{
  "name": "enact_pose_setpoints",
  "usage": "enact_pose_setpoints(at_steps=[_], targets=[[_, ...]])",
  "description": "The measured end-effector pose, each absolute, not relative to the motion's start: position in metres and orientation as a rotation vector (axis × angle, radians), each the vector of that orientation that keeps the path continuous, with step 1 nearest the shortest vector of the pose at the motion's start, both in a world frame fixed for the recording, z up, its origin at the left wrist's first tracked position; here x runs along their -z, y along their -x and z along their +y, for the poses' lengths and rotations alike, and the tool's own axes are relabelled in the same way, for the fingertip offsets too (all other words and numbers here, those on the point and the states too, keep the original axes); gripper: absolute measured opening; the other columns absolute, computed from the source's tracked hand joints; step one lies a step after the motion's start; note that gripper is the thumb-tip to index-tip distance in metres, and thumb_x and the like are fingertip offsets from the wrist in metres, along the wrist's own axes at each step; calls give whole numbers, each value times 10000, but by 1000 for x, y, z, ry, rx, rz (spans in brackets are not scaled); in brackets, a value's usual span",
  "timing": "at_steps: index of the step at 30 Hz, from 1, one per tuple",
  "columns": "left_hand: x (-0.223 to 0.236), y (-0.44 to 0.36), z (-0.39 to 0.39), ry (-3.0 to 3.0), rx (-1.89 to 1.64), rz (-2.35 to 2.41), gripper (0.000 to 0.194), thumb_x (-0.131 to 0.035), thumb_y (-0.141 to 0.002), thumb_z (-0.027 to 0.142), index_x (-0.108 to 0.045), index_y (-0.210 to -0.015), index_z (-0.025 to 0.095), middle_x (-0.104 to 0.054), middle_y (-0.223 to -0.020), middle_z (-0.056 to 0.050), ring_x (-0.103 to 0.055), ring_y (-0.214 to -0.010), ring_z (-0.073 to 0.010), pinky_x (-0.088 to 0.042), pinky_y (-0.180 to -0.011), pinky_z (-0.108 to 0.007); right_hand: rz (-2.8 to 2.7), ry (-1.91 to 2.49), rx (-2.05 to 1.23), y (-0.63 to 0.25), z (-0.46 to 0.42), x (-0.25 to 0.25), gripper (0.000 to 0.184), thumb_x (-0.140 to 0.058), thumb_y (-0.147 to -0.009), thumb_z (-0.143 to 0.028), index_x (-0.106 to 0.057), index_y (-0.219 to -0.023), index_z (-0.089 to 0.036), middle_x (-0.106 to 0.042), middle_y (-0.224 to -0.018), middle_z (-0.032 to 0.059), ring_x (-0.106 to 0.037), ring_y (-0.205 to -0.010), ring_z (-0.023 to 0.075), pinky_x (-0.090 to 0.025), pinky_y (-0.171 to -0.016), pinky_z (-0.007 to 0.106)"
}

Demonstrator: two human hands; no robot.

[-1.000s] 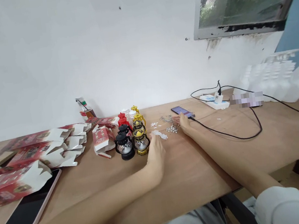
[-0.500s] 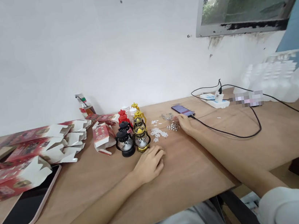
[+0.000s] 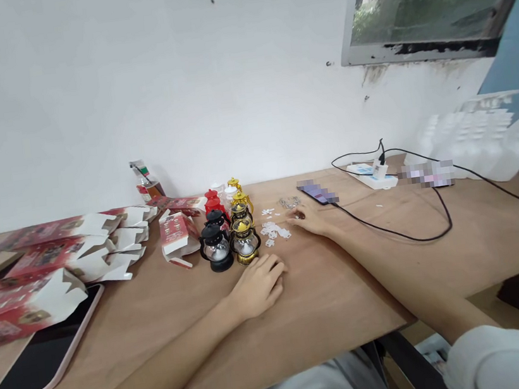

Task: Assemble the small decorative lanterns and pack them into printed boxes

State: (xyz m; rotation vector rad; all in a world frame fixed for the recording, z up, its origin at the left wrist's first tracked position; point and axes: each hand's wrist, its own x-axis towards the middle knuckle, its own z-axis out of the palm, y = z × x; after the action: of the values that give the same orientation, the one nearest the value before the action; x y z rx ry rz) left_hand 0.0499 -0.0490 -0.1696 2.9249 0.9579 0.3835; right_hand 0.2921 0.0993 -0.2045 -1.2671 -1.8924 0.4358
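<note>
My left hand [image 3: 259,286] lies on the table with relaxed, slightly bent fingers and holds nothing. Just beyond it stand miniature lanterns: a black lantern [image 3: 216,248], a gold-and-black lantern [image 3: 246,242], and several more behind, including a red lantern [image 3: 213,202]. My right hand [image 3: 311,221] rests over small round silver pieces, its fingers curved and apart; most of these pieces are hidden beneath it. To its left lie small white flat tabs [image 3: 276,230]. A little heap of metal bits [image 3: 290,202] sits just past the fingertips.
Red printed boxes [image 3: 48,299] with open flaps spread across the left, one over a large phone or tablet [image 3: 37,364]. A phone [image 3: 318,192] on a black cable [image 3: 389,238] lies beyond my right hand. A white power strip [image 3: 372,175] and white plastic bottles [image 3: 483,146] stand at the right.
My right hand has moved left, away from the phone's near end, and now covers the round silver pieces. My left hand stays in place.
</note>
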Motion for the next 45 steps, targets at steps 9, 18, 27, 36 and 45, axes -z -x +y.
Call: enact_pose_setpoints(at_steps=[9,18,27,36,45], targets=[[170,-49,-49,-2931,-388,952,216,-396,-862,159,-529,-1033,171,-566,-1079,-90,-513,-1003,-217,-424,-882,-353,-2134,1256,-218,-289,90,200,137,-564,-845,-286,-654,-902,-199,-622,-974,59,-517,-1005,213,-379,-955,396],[173,-50,-48,-2939,-414,935,201,-390,-868,165,-519,-1021,181,-563,-1069,-85,-510,-988,-216,-423,-867,-356,-2275,1351,43,-283,83,196,155,-469,-877,-236,-602,-923,-171,-568,-1021,115,-492,-1029,252,-391,-944,414],[171,-50,-48,-2922,-429,929,198,-404,-859,154,-521,-1017,181,-564,-1074,-85,-513,-997,-217,-422,-880,-363,-2309,1385,126,-284,85,198,147,-441,-888,-242,-559,-927,-162,-572,-1037,115,-495,-1024,241,-402,-904,392],[172,-50,-48,-2937,-434,926,199,-400,-866,158,-518,-1025,181,-565,-1068,-87,-516,-984,-215,-427,-866,-359,-2311,1408,168,-283,85,198,137,-431,-876,-236,-544,-898,-162,-567,-1004,115,-494,-976,237,-414,-867,384],[171,-50,-48,-2946,-411,940,197,-394,-871,171,-521,-1021,180,-561,-1066,-86,-514,-985,-217,-429,-859,-359,-2323,1394,171,-281,78,193,122,-425,-875,-214,-533,-906,-166,-575,-1013,110,-514,-955,227,-418,-867,376]])
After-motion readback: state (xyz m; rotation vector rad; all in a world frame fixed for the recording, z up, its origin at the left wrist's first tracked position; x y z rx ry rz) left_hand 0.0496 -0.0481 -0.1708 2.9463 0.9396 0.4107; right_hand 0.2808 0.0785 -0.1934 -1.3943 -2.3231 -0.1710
